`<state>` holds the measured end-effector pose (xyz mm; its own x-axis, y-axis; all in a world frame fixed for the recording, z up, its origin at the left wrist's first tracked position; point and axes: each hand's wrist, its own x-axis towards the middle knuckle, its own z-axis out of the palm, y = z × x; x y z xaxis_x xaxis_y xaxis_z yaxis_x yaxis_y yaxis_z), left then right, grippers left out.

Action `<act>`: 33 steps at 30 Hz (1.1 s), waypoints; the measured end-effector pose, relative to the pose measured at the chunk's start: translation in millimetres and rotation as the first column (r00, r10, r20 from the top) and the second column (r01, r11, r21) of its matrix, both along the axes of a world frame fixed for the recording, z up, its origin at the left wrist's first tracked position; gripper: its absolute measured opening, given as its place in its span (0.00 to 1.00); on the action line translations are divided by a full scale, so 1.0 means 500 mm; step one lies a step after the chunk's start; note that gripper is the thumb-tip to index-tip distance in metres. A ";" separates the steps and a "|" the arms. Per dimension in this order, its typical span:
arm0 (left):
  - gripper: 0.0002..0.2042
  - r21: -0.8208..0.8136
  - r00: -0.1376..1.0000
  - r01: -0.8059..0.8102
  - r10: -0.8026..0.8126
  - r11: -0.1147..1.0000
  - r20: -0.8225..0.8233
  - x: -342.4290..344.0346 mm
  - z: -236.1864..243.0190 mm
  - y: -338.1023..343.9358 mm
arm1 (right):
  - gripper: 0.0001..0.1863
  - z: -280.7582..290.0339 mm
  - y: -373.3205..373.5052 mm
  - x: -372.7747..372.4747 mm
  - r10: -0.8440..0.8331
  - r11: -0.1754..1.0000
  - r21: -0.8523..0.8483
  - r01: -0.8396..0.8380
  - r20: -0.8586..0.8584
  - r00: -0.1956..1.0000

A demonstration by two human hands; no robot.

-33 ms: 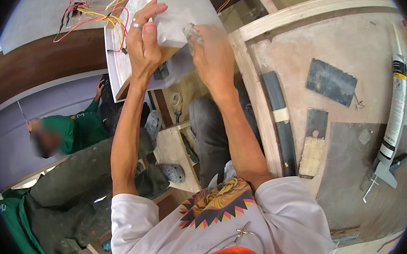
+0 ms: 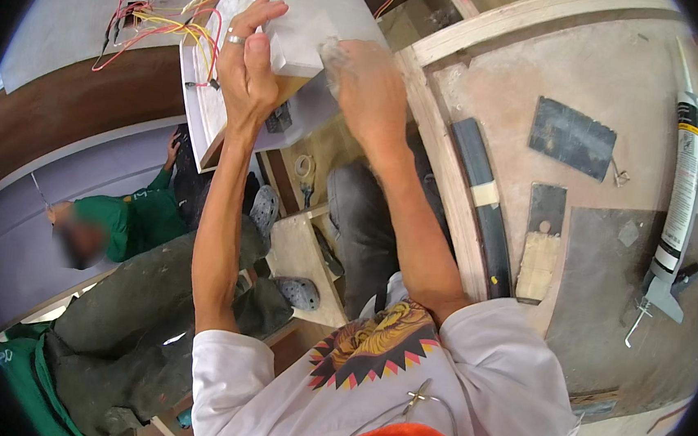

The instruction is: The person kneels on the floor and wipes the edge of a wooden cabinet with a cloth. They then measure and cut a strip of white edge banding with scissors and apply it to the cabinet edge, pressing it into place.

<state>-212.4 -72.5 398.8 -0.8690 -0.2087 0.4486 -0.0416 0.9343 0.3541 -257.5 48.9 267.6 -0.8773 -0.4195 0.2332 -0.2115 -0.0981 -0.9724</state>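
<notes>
A white box-like panel [image 2: 316, 10] stands before me at the top. Against its left edge rests my left hand [image 2: 248, 75], open, fingers stretched upward and a ring on one of them. My right hand [image 2: 370, 84], smeared by motion, is closed on a crumpled greyish rag [image 2: 329, 51] at the panel's right part. Its fingertips are partly hidden. Red and yellow wires [image 2: 187, 29] hang left of my left hand, some with black ends.
On the right-hand board lie a caulking gun with a tube [image 2: 679, 187], dark flat plates [image 2: 573, 139] and a dark strip [image 2: 481, 200] by a wooden frame [image 2: 441, 143]. Lower left, a person in green [image 2: 148, 219] is close by. A tape roll [image 2: 305, 165] sits below the panel.
My right hand with the rag has shifted slightly to the right across the panel. My left hand stays at the panel's edge.
</notes>
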 end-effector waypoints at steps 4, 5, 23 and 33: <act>0.23 -0.024 1.000 0.000 0.000 1.000 -0.019 -0.008 -0.006 -0.009 | 0.12 -0.007 -0.013 0.006 -0.009 0.999 0.051 0.002 0.134 0.991; 0.23 -0.031 1.000 0.000 -0.001 1.000 -0.026 -0.010 -0.006 -0.012 | 0.11 0.001 -0.007 0.005 -0.044 0.999 0.023 0.042 0.110 0.993; 0.23 -0.039 0.999 0.016 -0.018 0.999 -0.051 -0.008 -0.012 -0.014 | 0.14 -0.029 -0.007 0.034 0.043 0.999 0.012 -0.049 0.297 0.954; 0.20 -0.056 0.996 0.034 -0.038 0.998 -0.075 -0.009 -0.008 -0.013 | 0.14 -0.017 -0.007 0.027 0.054 0.994 -0.106 -0.025 0.283 0.958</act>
